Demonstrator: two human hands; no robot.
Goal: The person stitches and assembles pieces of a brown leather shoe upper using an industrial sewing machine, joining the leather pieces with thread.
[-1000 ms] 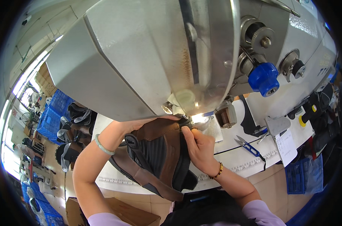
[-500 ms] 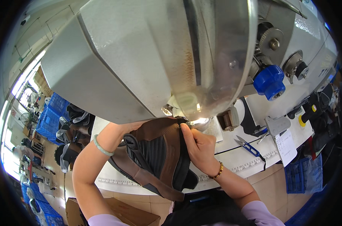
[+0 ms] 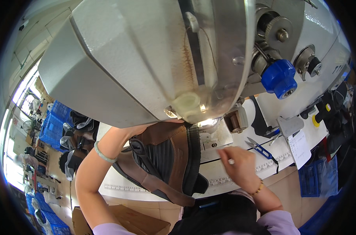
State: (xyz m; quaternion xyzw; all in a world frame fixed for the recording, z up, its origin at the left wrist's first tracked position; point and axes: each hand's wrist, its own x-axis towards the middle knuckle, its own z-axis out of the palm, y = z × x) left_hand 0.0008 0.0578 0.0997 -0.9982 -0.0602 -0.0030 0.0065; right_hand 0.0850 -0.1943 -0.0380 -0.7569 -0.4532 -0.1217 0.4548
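Observation:
A brown and black shoe upper [image 3: 168, 156], with a ribbed dark panel and a loose strap, rests tilted under the head of a large grey sewing machine [image 3: 119, 66]. My left hand [image 3: 140, 128] reaches around its far side and grips the upper close to the needle area; the machine head covers most of those fingers. Off to the right of the shoe, my right hand [image 3: 240, 164] hovers above the white table [image 3: 213, 192], touching neither. Its fingers are curled and smeared by motion, with a small white spot showing among them.
Blue-handled thread snips [image 3: 262, 150] lie on the table to the right, near a paper sheet [image 3: 298, 150] and a black cut piece [image 3: 260, 119]. A bobbin unit [image 3: 236, 121] stands beside the needle area. Blue crates [image 3: 54, 125] and a cardboard box [image 3: 127, 219] are around the table.
My right hand has let go of the shoe's edge and moved right and toward me. The shoe's dark edge now shows more fully; my left hand stays at the upper.

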